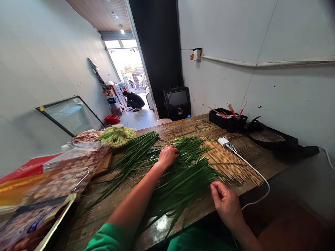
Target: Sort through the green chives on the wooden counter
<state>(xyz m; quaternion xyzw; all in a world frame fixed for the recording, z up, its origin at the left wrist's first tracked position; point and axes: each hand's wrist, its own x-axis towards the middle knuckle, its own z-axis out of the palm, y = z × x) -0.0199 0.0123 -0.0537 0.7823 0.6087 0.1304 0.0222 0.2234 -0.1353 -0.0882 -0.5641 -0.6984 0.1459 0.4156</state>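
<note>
Long green garlic chives lie in loose bunches across the middle of the wooden table. My left hand reaches into the pile, its fingers curled down on the chives and their tips partly hidden among the leaves. Close to the table's front edge, my right hand is closed in a pinch, thumb against forefinger. It is beside the cut ends of the front bunch; anything thin between the fingertips is too small to make out. Bamboo skewers are spread just beyond my right hand.
A cauliflower, bagged meat and a packaged tray sit on the left. A white charger with a cable rests on the skewers. Behind are a black holder and a black strap. A person crouches near the doorway.
</note>
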